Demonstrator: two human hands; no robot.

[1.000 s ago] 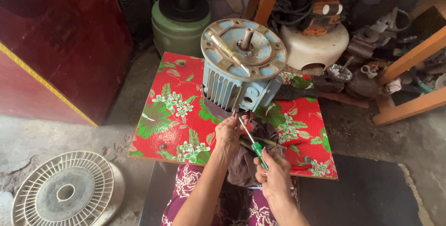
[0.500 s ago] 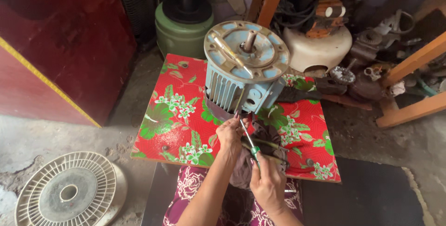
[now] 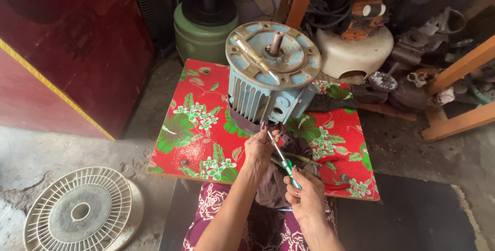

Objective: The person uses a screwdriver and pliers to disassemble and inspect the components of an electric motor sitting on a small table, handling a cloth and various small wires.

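Observation:
A pale blue electric motor (image 3: 268,83) stands on end on a red flowered board (image 3: 201,132), its round flange and shaft facing up. My right hand (image 3: 307,199) grips the green handle of a screwdriver (image 3: 282,159) whose metal shaft points up at the motor's lower edge. My left hand (image 3: 259,148) pinches the shaft near its tip, right by the motor's base. A dark cloth (image 3: 281,171) lies under both hands, over my patterned lap.
A white ribbed fan cover (image 3: 80,212) lies on the concrete floor at the lower left. A dark red cabinet (image 3: 67,44) stands to the left. Behind the motor are a green drum (image 3: 203,31), a cream housing (image 3: 356,50) and scattered metal parts. Wooden beams (image 3: 459,75) cross on the right.
The view has shifted slightly. My right hand has slid up a little along the screwdriver, and the tip stays at the motor's base between my left fingers.

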